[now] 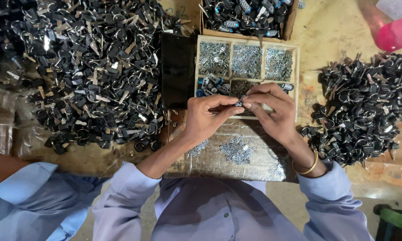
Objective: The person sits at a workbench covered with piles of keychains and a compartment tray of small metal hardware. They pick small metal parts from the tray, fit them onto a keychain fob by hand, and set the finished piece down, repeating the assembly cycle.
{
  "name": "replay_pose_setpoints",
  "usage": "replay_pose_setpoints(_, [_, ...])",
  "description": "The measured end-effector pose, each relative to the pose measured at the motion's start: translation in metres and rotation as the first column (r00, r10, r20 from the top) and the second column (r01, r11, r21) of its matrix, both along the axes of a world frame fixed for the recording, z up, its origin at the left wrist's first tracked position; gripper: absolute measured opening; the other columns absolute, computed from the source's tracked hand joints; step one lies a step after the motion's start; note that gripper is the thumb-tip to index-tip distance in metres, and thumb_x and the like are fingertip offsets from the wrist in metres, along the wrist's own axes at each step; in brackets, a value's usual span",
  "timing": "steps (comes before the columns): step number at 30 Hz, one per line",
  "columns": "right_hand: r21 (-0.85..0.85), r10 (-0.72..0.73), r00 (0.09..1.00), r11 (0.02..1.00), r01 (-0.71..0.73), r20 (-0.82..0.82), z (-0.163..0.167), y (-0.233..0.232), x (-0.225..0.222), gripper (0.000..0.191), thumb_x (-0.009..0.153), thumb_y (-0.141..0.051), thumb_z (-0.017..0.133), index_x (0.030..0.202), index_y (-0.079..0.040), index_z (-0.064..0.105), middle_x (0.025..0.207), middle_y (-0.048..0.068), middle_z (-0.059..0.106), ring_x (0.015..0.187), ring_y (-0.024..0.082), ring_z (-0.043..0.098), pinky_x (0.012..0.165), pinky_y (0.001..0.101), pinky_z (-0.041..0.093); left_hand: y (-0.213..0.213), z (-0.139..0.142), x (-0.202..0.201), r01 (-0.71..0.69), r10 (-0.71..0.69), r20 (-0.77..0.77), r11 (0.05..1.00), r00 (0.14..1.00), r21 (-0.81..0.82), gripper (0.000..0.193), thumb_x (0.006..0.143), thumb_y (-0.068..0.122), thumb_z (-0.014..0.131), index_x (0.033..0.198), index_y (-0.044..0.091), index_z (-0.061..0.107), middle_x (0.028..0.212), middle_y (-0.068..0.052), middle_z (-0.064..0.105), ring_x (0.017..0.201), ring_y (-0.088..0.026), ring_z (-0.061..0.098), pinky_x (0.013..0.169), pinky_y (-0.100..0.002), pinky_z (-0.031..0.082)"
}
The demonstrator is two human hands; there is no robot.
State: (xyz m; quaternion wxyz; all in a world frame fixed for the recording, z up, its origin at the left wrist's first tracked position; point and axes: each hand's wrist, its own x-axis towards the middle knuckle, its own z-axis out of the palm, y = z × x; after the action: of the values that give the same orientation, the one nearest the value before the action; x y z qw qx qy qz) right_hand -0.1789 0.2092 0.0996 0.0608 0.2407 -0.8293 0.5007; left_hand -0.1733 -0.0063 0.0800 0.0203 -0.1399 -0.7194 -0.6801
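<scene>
A small metal part sits pinched between both hands' fingertips.

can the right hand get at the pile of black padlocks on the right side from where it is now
Probably yes. The right hand is over the wooden tray, busy with a small part pinched with the left hand. Nothing lies between it and the pile of black padlocks.

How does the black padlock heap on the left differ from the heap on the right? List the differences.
The left heap is far bigger and spreads wide across the floor to the picture's top edge; the right heap is a smaller, more compact mound. The left heap lies beside the left hand, next to a black flat case; the right heap lies beside the right hand, below a pink container. Both hold black padlocks with metal shackles.
</scene>
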Motion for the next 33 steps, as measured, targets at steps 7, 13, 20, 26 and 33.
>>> replay_pose_setpoints(7, [-0.120, 0.009, 0.964, 0.993, 0.024, 0.265, -0.0044, -0.0003, 0.0031, 0.015, 0.100, 0.008, 0.067, 0.113, 0.001, 0.069, 0.120, 0.008, 0.060, 0.096, 0.009, 0.057, 0.075, 0.0220, 0.046, 0.0005, -0.0024, 0.0000, 0.019, -0.019, -0.005, 1.000, 1.000, 0.004, 0.022, 0.089, 0.011, 0.084, 0.106, -0.001, 0.077, 0.096, -0.010, 0.080, 0.085, -0.013, 0.079, 0.072, -0.024, 0.066])
replay_pose_setpoints(13, [-0.245, 0.106, 0.936, 0.969, -0.022, 0.335, -0.0061, 0.0018, 0.0016, 0.012, 0.102, 0.006, 0.063, 0.112, 0.001, 0.067, 0.122, 0.007, 0.056, 0.103, 0.009, 0.059, 0.084, 0.0228, 0.053, 0.0003, -0.0023, 0.0006, 0.012, -0.012, -0.017, 1.000, 1.000, -0.007, 0.021, 0.088, 0.011, 0.084, 0.104, -0.001, 0.077, 0.094, -0.010, 0.080, 0.083, -0.013, 0.079, 0.071, -0.024, 0.065])
replay_pose_setpoints(20, [-0.312, 0.154, 0.906, 0.950, -0.025, 0.395, -0.0065, -0.0001, 0.0009, 0.012, 0.102, 0.006, 0.062, 0.112, 0.001, 0.067, 0.120, 0.005, 0.053, 0.104, 0.009, 0.057, 0.084, 0.0234, 0.053, 0.0016, -0.0030, 0.0007, 0.008, -0.008, -0.005, 1.000, 1.000, 0.003, 0.021, 0.088, 0.011, 0.085, 0.103, -0.001, 0.077, 0.094, -0.010, 0.080, 0.083, -0.013, 0.079, 0.070, -0.024, 0.065])
replay_pose_setpoints(26, [-0.215, 0.108, 0.929, 0.976, -0.032, 0.354, -0.0052, -0.0002, 0.0011, 0.011, 0.102, 0.006, 0.063, 0.111, 0.000, 0.066, 0.118, 0.005, 0.055, 0.105, 0.011, 0.054, 0.090, 0.0241, 0.046, 0.0015, -0.0031, 0.0016, 0.020, -0.020, 0.016, 1.000, 1.000, 0.020, 0.020, 0.089, 0.010, 0.084, 0.104, -0.001, 0.077, 0.095, -0.010, 0.080, 0.084, -0.013, 0.079, 0.071, -0.025, 0.066])
replay_pose_setpoints(33, [-0.213, 0.105, 0.933, 0.977, -0.031, 0.344, -0.0061, 0.0004, 0.0005, 0.010, 0.103, 0.005, 0.063, 0.112, -0.001, 0.064, 0.118, 0.005, 0.055, 0.108, 0.011, 0.055, 0.093, 0.0248, 0.046, 0.0018, -0.0033, 0.0003, 0.018, -0.018, -0.002, 1.000, 1.000, 0.007, 0.020, 0.089, 0.008, 0.083, 0.104, -0.002, 0.076, 0.094, -0.010, 0.080, 0.086, -0.013, 0.079, 0.073, -0.025, 0.067])
